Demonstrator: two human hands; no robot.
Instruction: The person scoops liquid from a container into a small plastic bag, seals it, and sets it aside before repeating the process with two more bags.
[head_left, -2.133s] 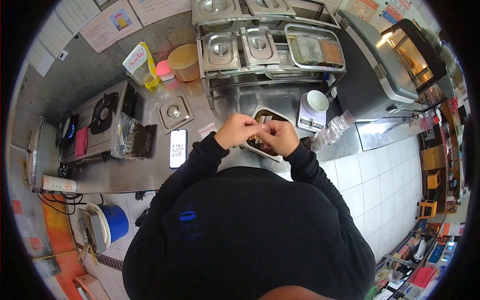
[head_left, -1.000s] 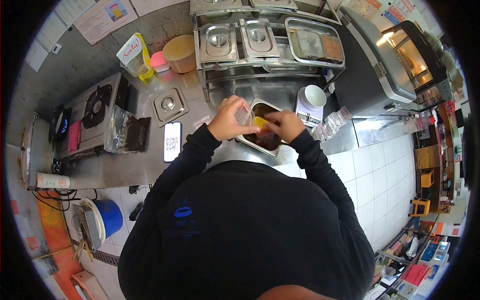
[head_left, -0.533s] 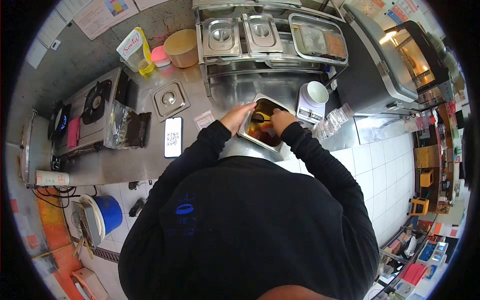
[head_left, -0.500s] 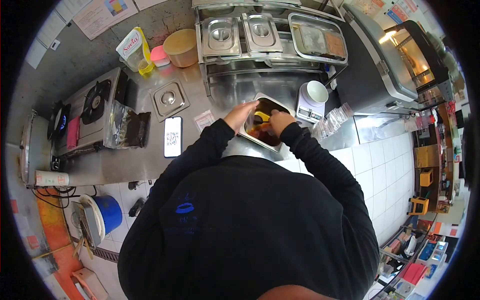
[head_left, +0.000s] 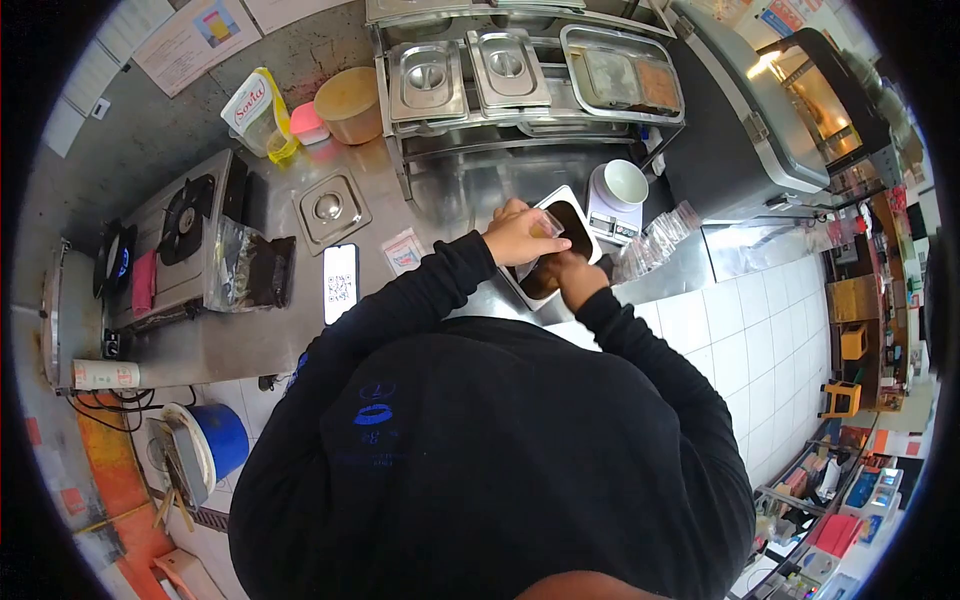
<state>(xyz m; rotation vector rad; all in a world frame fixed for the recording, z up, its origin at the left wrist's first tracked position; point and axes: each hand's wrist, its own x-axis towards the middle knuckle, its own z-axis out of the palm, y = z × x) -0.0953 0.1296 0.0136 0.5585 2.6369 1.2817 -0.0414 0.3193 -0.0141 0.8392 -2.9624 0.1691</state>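
My left hand (head_left: 522, 238) is closed round a small clear cup (head_left: 546, 226), held tilted over the steel pan (head_left: 590, 231). Dark contents show inside the pan. Just to the right, my right hand (head_left: 572, 278) reaches over the pan's near part with its fingers curled. Whatever it holds is hidden and blurred. Beyond the pan's right side, a white bowl (head_left: 626, 183) sits on a kitchen scale (head_left: 612, 222). Stacked clear cups (head_left: 655, 243) lie on their side near the scale.
A phone showing a code (head_left: 340, 285), a steel lid (head_left: 331, 207) and a small packet (head_left: 403, 251) lie to the left. Further left stands a gas stove (head_left: 187, 220) with one flame lit. A rack with lidded pans (head_left: 426, 78) rises behind.
My left hand has moved from the pan's left edge to over it, now showing the cup. My right hand has shifted lower and right. The yellow item in the pan is no longer visible.
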